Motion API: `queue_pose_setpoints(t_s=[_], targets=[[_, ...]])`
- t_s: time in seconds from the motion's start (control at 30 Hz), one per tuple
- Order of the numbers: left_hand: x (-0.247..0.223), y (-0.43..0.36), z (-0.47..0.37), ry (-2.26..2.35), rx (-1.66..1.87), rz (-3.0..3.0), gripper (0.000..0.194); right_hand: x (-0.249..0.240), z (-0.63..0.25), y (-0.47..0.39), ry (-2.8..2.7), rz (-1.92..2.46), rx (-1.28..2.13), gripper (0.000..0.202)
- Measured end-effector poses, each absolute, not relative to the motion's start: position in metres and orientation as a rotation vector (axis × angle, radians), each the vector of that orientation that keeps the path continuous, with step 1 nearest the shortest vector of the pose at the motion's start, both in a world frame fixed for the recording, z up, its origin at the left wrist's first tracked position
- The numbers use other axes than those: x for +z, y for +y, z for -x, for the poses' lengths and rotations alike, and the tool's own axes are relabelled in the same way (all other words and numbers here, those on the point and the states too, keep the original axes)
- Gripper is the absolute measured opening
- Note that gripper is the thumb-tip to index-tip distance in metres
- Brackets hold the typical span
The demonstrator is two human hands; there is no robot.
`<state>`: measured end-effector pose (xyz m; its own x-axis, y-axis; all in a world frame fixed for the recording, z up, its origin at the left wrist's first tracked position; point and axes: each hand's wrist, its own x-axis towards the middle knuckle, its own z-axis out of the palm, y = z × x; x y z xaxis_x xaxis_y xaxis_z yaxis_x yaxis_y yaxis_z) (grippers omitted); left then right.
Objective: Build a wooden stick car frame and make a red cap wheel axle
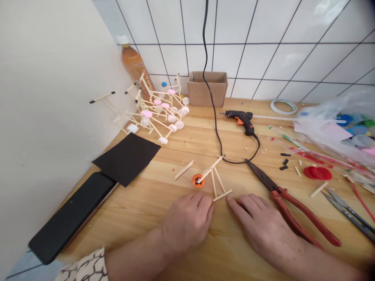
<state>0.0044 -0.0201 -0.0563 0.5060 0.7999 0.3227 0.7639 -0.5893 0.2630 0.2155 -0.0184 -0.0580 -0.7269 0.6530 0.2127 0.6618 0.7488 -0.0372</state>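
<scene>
A small frame of thin wooden sticks (215,183) stands on the table, with a long stick, two legs and a crossbar. An orange disc (198,180) with a dark pattern sits at one end of its short side stick. My left hand (190,216) is closed, its fingers curled at the left end of the crossbar. Near the crossbar's right end rests my right hand (260,224), fingers apart and lying on the wood, one fingertip almost touching the stick. Two loose sticks (184,170) lie left of the disc.
Stick models with pink and white caps (158,109) stand by a bottle (136,64) and cardboard box (207,91). Black sheet (127,158) and phone (73,214) lie left. Rightward are a glue gun (240,119), pliers (281,191), scissors (348,210), red caps (318,173) and tape (283,106).
</scene>
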Motion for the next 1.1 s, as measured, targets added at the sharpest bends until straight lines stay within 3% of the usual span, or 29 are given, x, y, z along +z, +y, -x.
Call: queue_pose_setpoints(t_s=[1.1], targets=[[-0.0564, -0.0193, -0.0037, 1.388, 0.682, -2.613, 0.021, -0.0601, -0.2170, -0.0199, -2.734, 1.062, -0.003, 0.043]])
